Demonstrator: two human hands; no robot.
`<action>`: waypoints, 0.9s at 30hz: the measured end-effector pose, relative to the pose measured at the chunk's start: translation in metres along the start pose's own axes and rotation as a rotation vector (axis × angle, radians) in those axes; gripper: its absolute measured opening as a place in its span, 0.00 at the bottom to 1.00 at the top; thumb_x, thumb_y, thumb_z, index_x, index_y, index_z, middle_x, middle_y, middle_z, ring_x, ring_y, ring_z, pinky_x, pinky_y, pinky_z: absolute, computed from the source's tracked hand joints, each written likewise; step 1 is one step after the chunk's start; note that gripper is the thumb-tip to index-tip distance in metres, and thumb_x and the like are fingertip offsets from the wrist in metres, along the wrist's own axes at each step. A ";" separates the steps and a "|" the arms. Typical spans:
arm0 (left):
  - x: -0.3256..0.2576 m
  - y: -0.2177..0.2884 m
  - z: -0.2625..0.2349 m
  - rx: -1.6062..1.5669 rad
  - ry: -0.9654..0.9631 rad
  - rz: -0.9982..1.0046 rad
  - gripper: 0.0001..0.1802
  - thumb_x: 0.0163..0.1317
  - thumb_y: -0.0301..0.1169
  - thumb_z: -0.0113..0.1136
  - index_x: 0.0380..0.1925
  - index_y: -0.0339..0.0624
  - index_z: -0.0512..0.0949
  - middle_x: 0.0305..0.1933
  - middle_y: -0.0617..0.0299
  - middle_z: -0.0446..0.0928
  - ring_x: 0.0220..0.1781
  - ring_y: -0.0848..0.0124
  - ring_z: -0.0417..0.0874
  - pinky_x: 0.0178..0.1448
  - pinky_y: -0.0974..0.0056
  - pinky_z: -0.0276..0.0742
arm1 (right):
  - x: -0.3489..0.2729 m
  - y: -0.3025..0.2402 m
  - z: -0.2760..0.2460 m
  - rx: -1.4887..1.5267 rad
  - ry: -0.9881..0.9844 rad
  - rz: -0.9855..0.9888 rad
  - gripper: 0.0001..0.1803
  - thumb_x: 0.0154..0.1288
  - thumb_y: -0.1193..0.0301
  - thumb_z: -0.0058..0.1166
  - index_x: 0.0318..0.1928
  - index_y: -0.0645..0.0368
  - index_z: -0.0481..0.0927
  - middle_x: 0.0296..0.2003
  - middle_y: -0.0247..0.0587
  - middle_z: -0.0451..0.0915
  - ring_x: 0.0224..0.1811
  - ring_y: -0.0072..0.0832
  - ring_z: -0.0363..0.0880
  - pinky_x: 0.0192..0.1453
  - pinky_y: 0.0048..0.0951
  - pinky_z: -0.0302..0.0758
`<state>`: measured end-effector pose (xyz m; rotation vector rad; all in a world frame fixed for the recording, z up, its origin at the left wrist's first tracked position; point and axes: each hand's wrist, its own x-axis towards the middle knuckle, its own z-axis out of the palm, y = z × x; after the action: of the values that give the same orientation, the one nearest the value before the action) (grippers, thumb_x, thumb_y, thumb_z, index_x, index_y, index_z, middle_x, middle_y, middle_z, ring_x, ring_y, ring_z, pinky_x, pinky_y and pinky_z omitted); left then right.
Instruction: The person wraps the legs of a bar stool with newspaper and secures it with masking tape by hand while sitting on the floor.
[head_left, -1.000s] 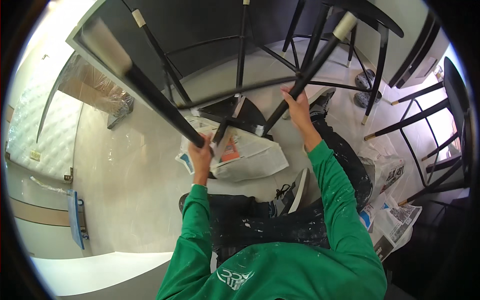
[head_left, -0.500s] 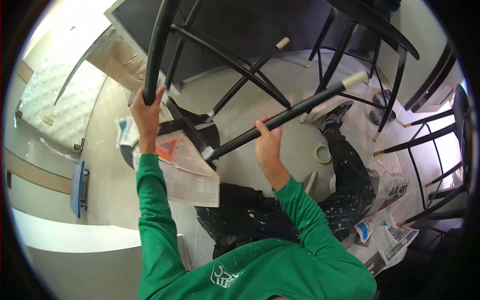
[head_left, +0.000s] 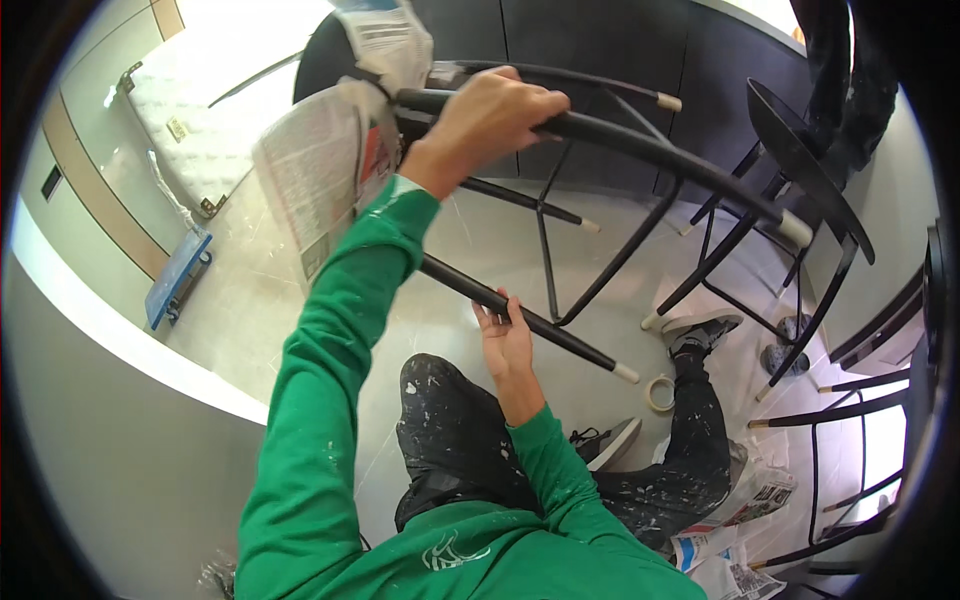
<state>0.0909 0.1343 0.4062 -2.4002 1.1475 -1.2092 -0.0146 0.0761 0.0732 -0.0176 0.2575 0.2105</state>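
In front of me a black bar stool (head_left: 650,152) is held on its side, its legs pointing right. Pale tape wraps the leg ends. Newspaper (head_left: 318,165) covers parts of its dark seat at the left. My left hand (head_left: 492,118) is closed over the upper leg close to the seat. Lower down, my right hand (head_left: 508,342) holds the lower leg from beneath, with fingers and thumb on either side of it.
A tape roll (head_left: 661,393) lies on the floor near my shoe. More black stools (head_left: 815,170) stand at the right. Newspaper sheets (head_left: 745,560) lie lower right. A blue trolley (head_left: 178,278) and a wrapped mattress (head_left: 195,115) are at the left. Dark paint-flecked trousers (head_left: 870,100) show top right.
The stool has been rolled over and lifted, its newspaper-covered seat now higher at the left. My left hand has moved right, and my right hand has moved lower along a leg.
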 end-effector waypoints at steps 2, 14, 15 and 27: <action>0.022 0.024 0.015 -0.035 -0.065 0.055 0.13 0.57 0.41 0.74 0.37 0.51 0.81 0.32 0.63 0.85 0.37 0.60 0.87 0.50 0.57 0.76 | 0.015 -0.007 -0.009 0.057 0.021 0.037 0.09 0.81 0.72 0.53 0.53 0.61 0.70 0.56 0.47 0.79 0.59 0.42 0.80 0.77 0.61 0.75; 0.093 0.133 0.069 -0.138 -0.405 0.141 0.07 0.49 0.34 0.76 0.21 0.52 0.85 0.24 0.62 0.85 0.30 0.63 0.85 0.50 0.59 0.71 | 0.103 -0.024 -0.065 0.158 -0.150 0.222 0.11 0.83 0.66 0.52 0.55 0.60 0.79 0.56 0.45 0.85 0.60 0.40 0.84 0.69 0.43 0.81; 0.104 0.143 0.069 -0.122 -0.380 0.145 0.07 0.49 0.34 0.77 0.22 0.52 0.85 0.24 0.62 0.85 0.30 0.63 0.85 0.50 0.59 0.71 | 0.111 -0.033 -0.073 0.122 -0.247 0.218 0.12 0.83 0.65 0.51 0.55 0.59 0.79 0.56 0.45 0.85 0.60 0.39 0.84 0.69 0.41 0.82; 0.118 0.195 0.085 -0.036 -0.399 0.285 0.03 0.52 0.30 0.71 0.23 0.54 0.86 0.25 0.61 0.85 0.31 0.64 0.86 0.52 0.58 0.70 | 0.071 -0.024 -0.019 -0.021 -0.399 0.215 0.21 0.79 0.59 0.56 0.64 0.57 0.79 0.60 0.43 0.84 0.62 0.36 0.82 0.66 0.38 0.80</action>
<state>0.0907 -0.0942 0.3232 -2.2599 1.3207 -0.5934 0.0526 0.0663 0.0370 0.0318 -0.1415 0.4242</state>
